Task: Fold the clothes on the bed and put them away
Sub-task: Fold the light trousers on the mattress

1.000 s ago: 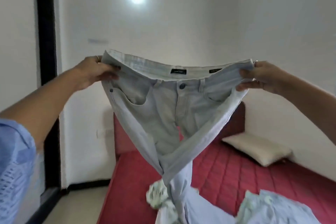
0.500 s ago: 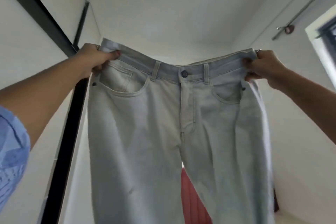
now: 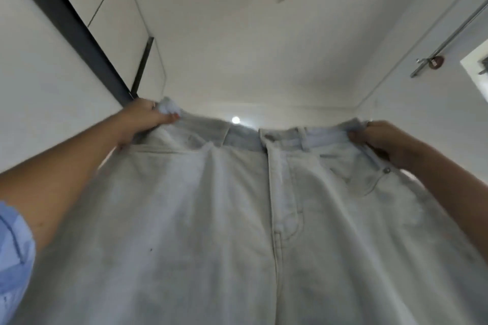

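Closest to me, at the lower left edge, a blue sleeve [image 3: 13, 250] covers my upper left arm. The pale, washed-out jeans [image 3: 211, 232] fill the whole lower half of the view, front side toward me, held up in the air and hanging down past the bottom edge. I can read no label or writing on them; the only marks I can make out are a metal rivet [image 3: 387, 170] at the corner of the front pocket on the right and a small dark speck on the left leg. The fly seam runs down right of centre, and the waistband gapes open at the middle, showing its inner face.

My left hand [image 3: 144, 120] is closed on the left end of the waistband, with cloth bunched between thumb and fingers. My right hand [image 3: 380, 144] is closed on the right end, fingers curled over the band's edge. The band is stretched between the two, sagging a little in the middle.

Past the waistband there is only open air up to the white ceiling. A small round light [image 3: 235, 120] shows just above the band. A black frame [image 3: 66, 24] slants along the left wall, near my left hand. On the right wall, well apart from my right hand, a metal curtain rod [image 3: 454, 31] runs on a bracket beside a window corner.
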Tool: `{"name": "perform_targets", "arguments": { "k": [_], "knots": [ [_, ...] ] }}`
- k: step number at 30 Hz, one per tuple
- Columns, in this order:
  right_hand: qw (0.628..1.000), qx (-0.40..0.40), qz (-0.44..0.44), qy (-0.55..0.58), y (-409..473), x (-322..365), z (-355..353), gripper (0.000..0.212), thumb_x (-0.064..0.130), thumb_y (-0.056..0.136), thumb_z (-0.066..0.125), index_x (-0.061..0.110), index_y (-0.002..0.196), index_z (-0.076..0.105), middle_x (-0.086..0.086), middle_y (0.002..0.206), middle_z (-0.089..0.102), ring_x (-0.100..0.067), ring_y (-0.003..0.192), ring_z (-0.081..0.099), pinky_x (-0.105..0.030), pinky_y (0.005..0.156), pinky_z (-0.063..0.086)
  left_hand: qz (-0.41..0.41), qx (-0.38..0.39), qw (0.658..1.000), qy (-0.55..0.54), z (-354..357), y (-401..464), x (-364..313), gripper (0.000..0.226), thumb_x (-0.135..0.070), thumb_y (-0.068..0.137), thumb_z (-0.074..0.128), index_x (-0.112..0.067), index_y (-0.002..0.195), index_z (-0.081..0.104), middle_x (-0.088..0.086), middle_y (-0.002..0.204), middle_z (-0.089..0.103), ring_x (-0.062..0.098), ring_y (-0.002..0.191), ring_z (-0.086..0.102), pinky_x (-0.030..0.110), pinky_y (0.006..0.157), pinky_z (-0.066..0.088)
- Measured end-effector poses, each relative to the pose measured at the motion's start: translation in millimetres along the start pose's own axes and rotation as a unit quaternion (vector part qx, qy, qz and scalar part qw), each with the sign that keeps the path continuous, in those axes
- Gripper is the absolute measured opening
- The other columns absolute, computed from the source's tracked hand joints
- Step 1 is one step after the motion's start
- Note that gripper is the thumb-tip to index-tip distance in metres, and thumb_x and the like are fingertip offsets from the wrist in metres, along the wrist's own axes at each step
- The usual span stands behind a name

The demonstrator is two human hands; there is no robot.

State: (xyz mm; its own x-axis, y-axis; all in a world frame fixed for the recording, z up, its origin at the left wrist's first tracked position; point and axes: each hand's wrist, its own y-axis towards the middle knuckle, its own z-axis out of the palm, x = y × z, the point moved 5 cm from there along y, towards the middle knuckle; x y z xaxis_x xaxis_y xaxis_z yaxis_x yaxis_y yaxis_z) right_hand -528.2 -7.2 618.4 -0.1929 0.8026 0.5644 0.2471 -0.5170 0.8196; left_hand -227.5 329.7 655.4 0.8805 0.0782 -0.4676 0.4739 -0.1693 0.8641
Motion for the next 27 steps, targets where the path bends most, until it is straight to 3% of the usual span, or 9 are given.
{"name": "perform_targets", "arguments": {
  "k": [2,4,7,12,16,22,24,26,27],
  "knots": [
    [0.992,0.021,0.071,-0.099,-5,-27,26,0.023,0.006,0.095,0.055,0.010,0.073,0.052,-0.007,0.077,0.054,-0.023,0.070,0.056,-0.028,0.062,0.047,-0.048,0.037,0.993,0.101,25,-13,24,0.066,-0.040,0.073,0.081,0.006,0.116,0.061,0.021,0.121,0.061,0.033,0.112,0.058,0.035,0.094,0.045],
    [0.987,0.019,0.099,-0.124,-4,-33,48,0.028,0.005,0.095,0.054,0.014,0.069,0.046,-0.004,0.074,0.049,-0.019,0.065,0.050,-0.023,0.055,0.045,-0.076,0.038,0.984,0.156,39,-17,29,0.065,-0.034,0.085,0.072,0.009,0.129,0.050,0.024,0.132,0.053,0.035,0.121,0.052,0.034,0.095,0.041],
    [0.993,-0.007,0.080,-0.084,8,-10,71,0.030,0.002,0.092,0.055,0.008,0.065,0.046,-0.006,0.066,0.045,-0.014,0.054,0.042,-0.014,0.032,0.033,-0.071,0.013,0.987,0.141,48,-12,7,0.054,-0.029,0.090,0.066,0.008,0.126,0.051,0.024,0.128,0.055,0.035,0.117,0.054,0.034,0.089,0.043],
    [0.997,-0.033,0.052,0.051,8,48,119,0.023,0.002,0.088,0.055,0.004,0.066,0.051,-0.010,0.062,0.043,-0.009,0.028,0.042,-0.010,0.031,0.026,-0.030,-0.004,0.999,0.033,82,-11,-46,0.040,-0.014,0.092,0.058,0.005,0.125,0.050,0.022,0.129,0.054,0.034,0.116,0.056,0.029,0.080,0.044],
    [0.996,-0.033,0.011,0.083,-5,78,155,0.015,0.012,0.085,0.056,0.000,0.091,0.063,-0.014,0.076,0.053,-0.023,0.060,0.055,-0.016,0.039,0.035,0.039,-0.021,0.998,0.036,113,-27,-88,0.037,-0.023,0.097,0.046,0.002,0.124,0.053,0.023,0.132,0.052,0.036,0.122,0.051,0.034,0.095,0.043],
    [0.979,0.043,0.034,0.197,-34,101,157,0.015,0.006,0.087,0.038,0.004,0.094,0.051,-0.009,0.072,0.049,-0.021,0.060,0.050,-0.022,0.049,0.043,-0.010,0.109,0.984,-0.144,129,-36,-89,0.017,-0.020,0.092,0.049,-0.005,0.084,0.053,0.008,0.088,0.056,0.018,0.073,0.054,0.022,0.053,0.042],
    [0.971,0.062,0.045,0.226,-39,101,156,0.025,0.009,0.088,0.034,0.005,0.109,0.046,-0.012,0.078,0.053,-0.023,0.061,0.054,-0.023,0.046,0.046,-0.038,0.180,0.951,-0.249,131,-35,-89,0.041,-0.041,0.087,0.053,-0.004,0.103,0.057,0.008,0.105,0.063,0.019,0.084,0.063,0.023,0.065,0.052],
    [0.966,0.084,0.029,0.245,-45,102,159,0.024,0.010,0.091,0.032,0.007,0.109,0.047,-0.017,0.090,0.059,-0.024,0.067,0.059,-0.027,0.051,0.050,-0.077,0.231,0.937,-0.252,135,-36,-92,0.074,-0.072,0.083,0.045,-0.009,0.119,0.057,0.006,0.117,0.064,0.021,0.095,0.068,0.032,0.081,0.055],
    [0.963,0.097,0.011,0.253,-47,103,161,0.022,0.008,0.092,0.031,0.007,0.105,0.049,-0.020,0.097,0.062,-0.025,0.071,0.062,-0.031,0.058,0.054,-0.074,0.237,0.936,-0.248,137,-35,-96,0.073,-0.072,0.084,0.044,-0.010,0.122,0.056,0.005,0.118,0.062,0.019,0.092,0.067,0.029,0.079,0.055]
  ]
}}
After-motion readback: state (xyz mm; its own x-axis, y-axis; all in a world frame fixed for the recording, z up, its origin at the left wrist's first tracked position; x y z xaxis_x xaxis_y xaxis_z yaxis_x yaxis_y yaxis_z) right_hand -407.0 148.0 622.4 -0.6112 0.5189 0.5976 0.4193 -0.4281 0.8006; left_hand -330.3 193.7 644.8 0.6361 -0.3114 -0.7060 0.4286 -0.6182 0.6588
